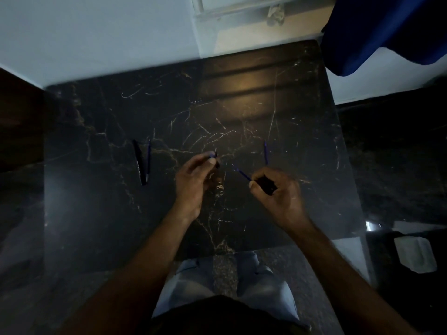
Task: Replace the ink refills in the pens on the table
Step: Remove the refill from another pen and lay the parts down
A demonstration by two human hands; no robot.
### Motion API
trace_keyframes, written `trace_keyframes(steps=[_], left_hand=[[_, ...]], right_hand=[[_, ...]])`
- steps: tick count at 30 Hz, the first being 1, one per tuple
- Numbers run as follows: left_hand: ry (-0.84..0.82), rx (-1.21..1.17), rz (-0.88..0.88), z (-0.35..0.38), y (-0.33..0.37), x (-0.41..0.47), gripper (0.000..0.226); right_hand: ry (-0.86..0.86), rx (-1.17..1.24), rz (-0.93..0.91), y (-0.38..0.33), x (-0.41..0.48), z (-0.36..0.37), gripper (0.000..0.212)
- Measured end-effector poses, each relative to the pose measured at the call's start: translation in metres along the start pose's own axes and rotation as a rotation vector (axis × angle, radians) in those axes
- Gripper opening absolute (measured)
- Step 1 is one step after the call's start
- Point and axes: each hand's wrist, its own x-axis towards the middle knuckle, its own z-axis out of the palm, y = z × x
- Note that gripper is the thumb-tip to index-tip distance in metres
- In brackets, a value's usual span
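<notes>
My right hand (275,192) grips a black pen barrel (267,186) with a blue refill (243,174) sticking out of its front end toward the left. My left hand (196,180) pinches a small dark pen part (216,158) between thumb and fingertips, a short way from the refill's tip. A whole black pen (139,163) lies on the black marble table (96,213) at the left, with a blue refill (148,160) right beside it. Another blue refill (265,152) lies just beyond my right hand.
The table is dark and glossy with pale veins; its far edge meets a light wall. A blue cloth (387,32) hangs at the upper right. A white object (414,255) sits on the floor at the right. My knees (225,281) show below the near edge.
</notes>
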Motion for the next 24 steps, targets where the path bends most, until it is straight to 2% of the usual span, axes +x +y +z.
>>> trace_keyframes(steps=[2,3,5,13,24], left_hand=[[-0.054,0.600,0.189,-0.010,-0.008,0.013,0.023],[-0.108,0.806,0.252,-0.014,-0.012,0.021,0.026],[-0.172,1.023,0.333,-0.019,-0.017,0.036,0.029],[-0.133,1.307,0.500,-0.016,-0.022,0.072,0.018],[-0.062,1.320,0.514,-0.017,-0.026,0.069,0.024]], right_hand=[[0.018,0.021,0.017,0.002,-0.001,0.000,0.007],[0.023,0.029,0.025,0.002,-0.002,0.000,0.008],[0.030,0.030,0.040,0.002,-0.004,-0.002,0.007],[0.041,0.013,0.075,0.000,-0.012,-0.011,0.013],[0.019,0.077,0.089,0.002,-0.014,-0.003,0.005]])
